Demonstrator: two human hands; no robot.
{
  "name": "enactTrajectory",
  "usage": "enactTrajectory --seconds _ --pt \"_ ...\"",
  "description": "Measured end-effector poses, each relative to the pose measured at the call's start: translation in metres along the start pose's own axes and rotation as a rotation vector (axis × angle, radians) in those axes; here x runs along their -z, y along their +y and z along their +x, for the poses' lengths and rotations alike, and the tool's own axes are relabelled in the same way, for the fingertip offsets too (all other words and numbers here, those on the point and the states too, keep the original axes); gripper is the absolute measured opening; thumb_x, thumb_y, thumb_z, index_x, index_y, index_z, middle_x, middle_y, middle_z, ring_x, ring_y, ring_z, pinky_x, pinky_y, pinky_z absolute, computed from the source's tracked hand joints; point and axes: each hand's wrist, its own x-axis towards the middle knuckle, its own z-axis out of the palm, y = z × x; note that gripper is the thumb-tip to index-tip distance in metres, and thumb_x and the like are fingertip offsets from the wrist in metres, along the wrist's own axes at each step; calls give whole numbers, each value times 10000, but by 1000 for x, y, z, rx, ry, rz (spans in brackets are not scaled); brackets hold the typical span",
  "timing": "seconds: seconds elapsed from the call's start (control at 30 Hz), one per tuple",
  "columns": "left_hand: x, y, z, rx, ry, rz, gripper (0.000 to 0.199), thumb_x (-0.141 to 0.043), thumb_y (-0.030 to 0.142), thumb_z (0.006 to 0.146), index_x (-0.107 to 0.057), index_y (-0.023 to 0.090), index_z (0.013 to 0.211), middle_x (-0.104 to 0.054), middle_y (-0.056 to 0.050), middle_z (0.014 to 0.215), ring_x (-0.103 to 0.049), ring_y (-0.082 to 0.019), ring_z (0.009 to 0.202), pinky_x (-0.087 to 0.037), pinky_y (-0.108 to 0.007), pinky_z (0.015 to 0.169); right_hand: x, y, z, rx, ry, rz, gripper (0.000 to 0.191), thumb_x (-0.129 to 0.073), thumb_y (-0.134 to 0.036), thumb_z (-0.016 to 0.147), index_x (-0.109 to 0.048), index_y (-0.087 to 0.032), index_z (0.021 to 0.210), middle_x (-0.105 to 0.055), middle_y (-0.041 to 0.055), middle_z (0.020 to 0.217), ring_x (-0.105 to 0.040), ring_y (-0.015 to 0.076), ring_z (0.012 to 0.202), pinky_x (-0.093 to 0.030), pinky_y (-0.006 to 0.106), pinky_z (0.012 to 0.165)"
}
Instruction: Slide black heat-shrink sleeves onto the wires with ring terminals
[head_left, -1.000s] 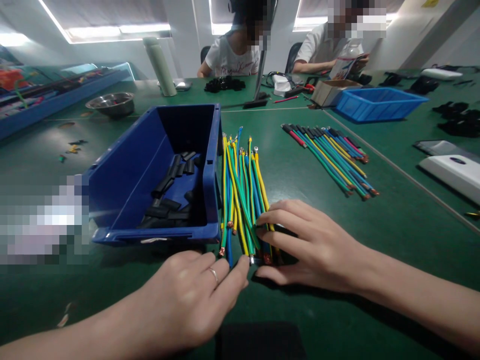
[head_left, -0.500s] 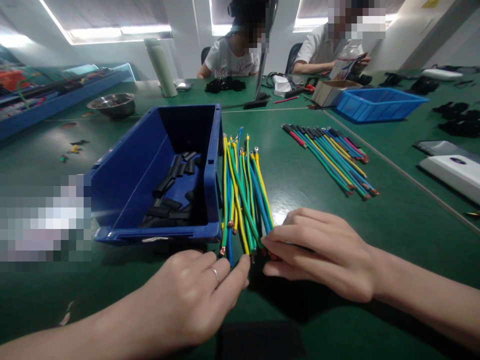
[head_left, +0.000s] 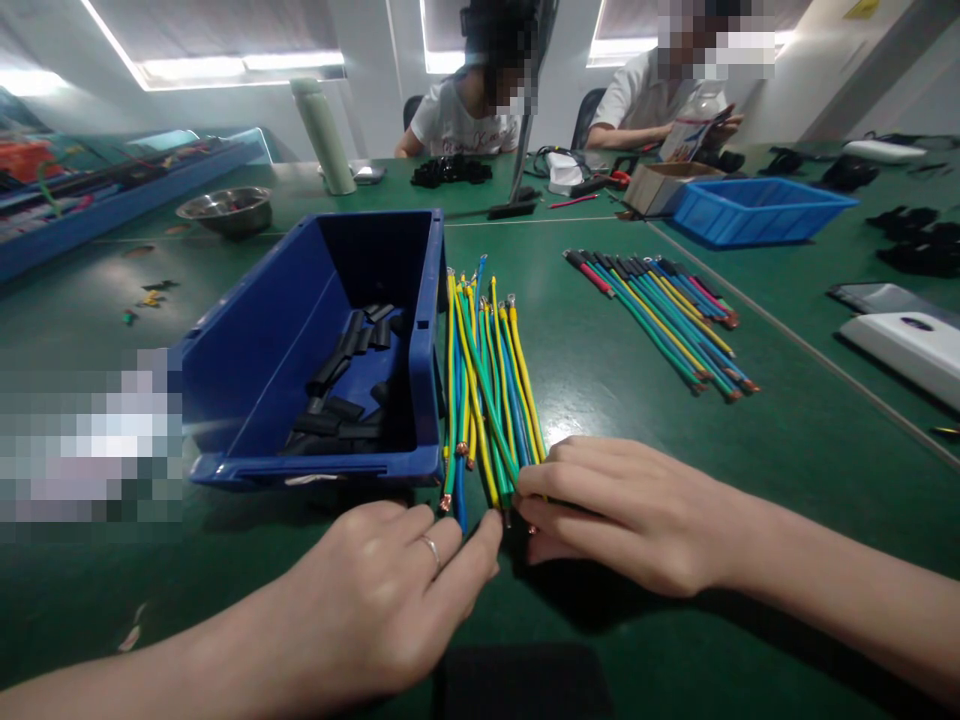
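A bunch of green, yellow and blue wires (head_left: 491, 390) lies on the green table, bare copper strands at several near ends and metal lugs at the far ends. My right hand (head_left: 622, 510) bends its fingers over the near ends on the bunch's right side, closed on them; its thumb is mostly hidden underneath. Curled fingers on my left hand (head_left: 405, 580), which wears a ring, meet the near ends from the left, the index fingertip beside a yellow wire. Whatever they may pinch is hidden. Left of the wires stands a blue bin (head_left: 315, 468) with short black sleeves (head_left: 341, 415).
Wires with black sleeves (head_left: 660, 310) lie in a row to the right. Beyond are a light blue tray (head_left: 765, 215), a cardboard box (head_left: 649, 190), a metal bowl (head_left: 232, 210) and a pale green bottle (head_left: 322, 135). Two people sit across the table.
My right hand has lowered and shifted slightly left, its fingers flatter over the wire ends. The wires at the right of the bunch have shifted slightly. My left hand is almost still.
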Motion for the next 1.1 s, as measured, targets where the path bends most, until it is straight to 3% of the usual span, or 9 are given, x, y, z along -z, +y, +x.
enactTrajectory --seconds 0.27,0.53,0.7,0.9,1.1 --pt "-1 1 0 0 -12 -2 215 -482 129 970 -603 24 1114 -691 -39 686 -644 -184 523 -502 -316 402 -1 3 -2 32 17 -8 299 -427 -242 1022 -673 -121 901 -693 70 895 -527 162 713 -404 304 631" --pt "0 1 -2 1 -44 -12 237 -489 101 942 -588 26 1143 -690 -42 712 -647 -187 548 -507 -315 429 3 1 -1 66 -16 1 385 -341 -206 1044 -690 -131 897 -688 59 874 -505 150 700 -382 298 632" --pt "-1 0 -4 -4 -54 -6 261 -503 81 914 -587 21 1155 -691 -45 723 -654 -188 565 -520 -314 461 2 4 -1 126 64 -39 321 -416 -190 1019 -689 -129 861 -677 68 821 -499 156 687 -369 306 610" --pt "0 0 -4 -7 -61 -5 261 -503 85 920 -596 22 1155 -682 -36 707 -646 -184 552 -509 -315 447 -1 7 -3 99 68 -107 242 -522 -294 983 -679 -136 890 -658 62 815 -484 165 695 -359 306 607" --pt "0 0 -2 -17 -51 8 243 -492 108 949 -604 17 1145 -687 -45 700 -632 -185 529 -495 -320 416 -6 4 -1 15 22 -92 212 -520 -258 965 -636 -144 828 -591 32 747 -440 160 668 -335 305 609"
